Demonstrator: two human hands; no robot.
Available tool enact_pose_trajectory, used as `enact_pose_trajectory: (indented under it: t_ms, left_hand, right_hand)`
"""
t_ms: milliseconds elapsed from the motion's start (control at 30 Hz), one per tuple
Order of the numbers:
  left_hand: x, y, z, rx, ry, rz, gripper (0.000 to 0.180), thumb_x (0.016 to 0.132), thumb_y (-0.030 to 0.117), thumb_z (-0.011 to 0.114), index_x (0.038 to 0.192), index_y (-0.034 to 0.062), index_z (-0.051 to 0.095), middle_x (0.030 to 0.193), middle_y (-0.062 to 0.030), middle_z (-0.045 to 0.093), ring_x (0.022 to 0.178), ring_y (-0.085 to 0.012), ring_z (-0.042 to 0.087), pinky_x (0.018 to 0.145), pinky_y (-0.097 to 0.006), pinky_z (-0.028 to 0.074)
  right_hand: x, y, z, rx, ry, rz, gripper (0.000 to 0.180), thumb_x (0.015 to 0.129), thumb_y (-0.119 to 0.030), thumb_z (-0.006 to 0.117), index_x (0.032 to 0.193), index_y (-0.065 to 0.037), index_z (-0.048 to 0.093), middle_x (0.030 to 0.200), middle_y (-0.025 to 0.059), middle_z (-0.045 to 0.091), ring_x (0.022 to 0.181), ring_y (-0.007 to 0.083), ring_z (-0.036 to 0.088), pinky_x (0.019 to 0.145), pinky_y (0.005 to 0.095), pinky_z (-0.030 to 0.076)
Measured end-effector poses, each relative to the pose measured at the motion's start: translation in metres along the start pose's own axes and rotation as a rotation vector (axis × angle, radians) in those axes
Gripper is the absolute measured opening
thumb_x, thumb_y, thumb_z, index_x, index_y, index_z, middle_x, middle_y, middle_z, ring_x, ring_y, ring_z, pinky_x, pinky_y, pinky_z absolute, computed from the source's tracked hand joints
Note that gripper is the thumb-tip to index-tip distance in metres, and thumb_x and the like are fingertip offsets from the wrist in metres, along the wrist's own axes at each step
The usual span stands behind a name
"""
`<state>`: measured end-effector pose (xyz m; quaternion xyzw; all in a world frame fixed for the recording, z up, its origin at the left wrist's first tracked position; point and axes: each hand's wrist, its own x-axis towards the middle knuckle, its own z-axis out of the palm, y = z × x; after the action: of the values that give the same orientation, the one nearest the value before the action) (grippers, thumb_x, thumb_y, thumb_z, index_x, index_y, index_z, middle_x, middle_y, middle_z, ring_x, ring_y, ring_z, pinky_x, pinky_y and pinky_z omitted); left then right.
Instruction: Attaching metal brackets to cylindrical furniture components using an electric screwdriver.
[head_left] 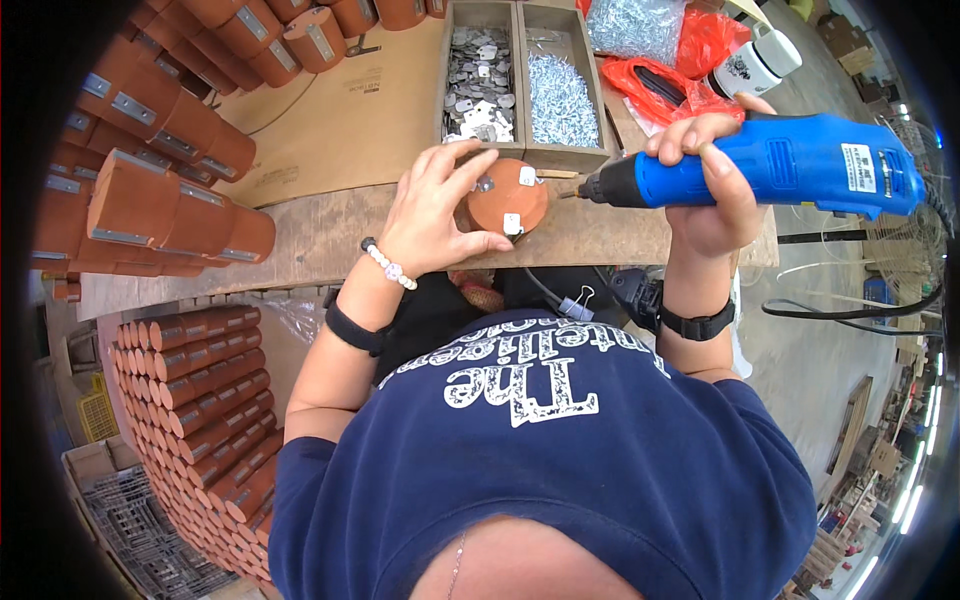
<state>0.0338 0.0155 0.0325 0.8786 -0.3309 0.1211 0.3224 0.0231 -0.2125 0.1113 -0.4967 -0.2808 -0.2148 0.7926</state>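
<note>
My left hand (436,208) steadies a reddish-brown round piece (508,198) on the wooden workbench edge, its thumb at the near rim and its fingers at the far left rim. On the round top lie small white tabs (512,223), and a dark metal one shows by the fingers. Gripped in my right hand (712,185) is a blue electric screwdriver (790,165), held level with its bit pointing left, close to the piece's right side. Whether the bit touches it I cannot tell. Behind the piece, a divided wooden tray (518,75) holds small flat tabs and silver screws (562,100).
Reddish-brown cylinders (150,200) with metal strips are stacked on the bench's left, and more (205,400) stand below it. Cardboard (345,125) covers the back. A red plastic bag (665,90) and a white bottle (765,60) sit at the back right. A cable (850,312) loops at right.
</note>
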Motion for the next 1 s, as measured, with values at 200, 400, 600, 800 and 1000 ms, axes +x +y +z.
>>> enact_pose_trajectory:
  t_ms: [200,400,600,800,1000]
  left_hand:
    - [-0.008,-0.003,0.005,0.07,-0.003,0.0,0.075,0.047,0.04,0.073,0.109,0.0067,0.048,0.112,-0.0089,0.046,0.101,-0.0278,0.044,0.084,-0.039,0.035]
    - [-0.013,0.001,0.01,0.042,0.076,-0.04,0.076,0.049,0.039,0.073,0.111,0.0035,0.046,0.113,-0.0111,0.045,0.099,-0.0286,0.045,0.082,-0.038,0.036]
    - [-0.02,0.012,0.021,-0.066,0.166,-0.1,0.078,0.05,0.039,0.073,0.112,0.0012,0.044,0.114,-0.014,0.043,0.101,-0.0304,0.045,0.083,-0.039,0.036]
    - [-0.023,0.014,0.025,-0.063,0.174,-0.148,0.078,0.053,0.038,0.074,0.114,0.0009,0.043,0.116,-0.0163,0.042,0.105,-0.032,0.043,0.087,-0.039,0.036]
    - [-0.023,0.013,0.025,-0.097,0.182,-0.16,0.078,0.053,0.038,0.073,0.114,0.0001,0.042,0.115,-0.0148,0.042,0.103,-0.0313,0.043,0.085,-0.04,0.035]
  right_hand:
    - [-0.003,-0.001,-0.003,-0.039,0.083,0.04,0.051,0.067,-0.002,0.051,0.112,0.001,0.027,0.071,0.0119,0.05,0.06,0.0227,0.053,0.06,0.0376,0.046]
    - [0.0,0.005,0.004,-0.002,0.107,0.043,0.049,0.067,-0.001,0.05,0.111,0.001,0.028,0.071,0.0124,0.05,0.061,0.022,0.053,0.061,0.0371,0.046]
    - [0.006,0.02,0.03,-0.079,0.042,0.08,0.048,0.073,-0.001,0.048,0.115,-0.003,0.026,0.074,0.0114,0.05,0.064,0.0217,0.052,0.063,0.0396,0.045]
    - [0.008,0.04,0.047,-0.158,-0.017,0.087,0.045,0.072,0.003,0.051,0.111,-0.002,0.028,0.071,0.0098,0.051,0.064,0.0197,0.053,0.063,0.0352,0.046]
    - [0.004,0.041,0.05,-0.155,-0.017,0.117,0.046,0.072,0.004,0.05,0.111,-0.002,0.027,0.07,0.0099,0.05,0.063,0.0194,0.053,0.063,0.0349,0.045]
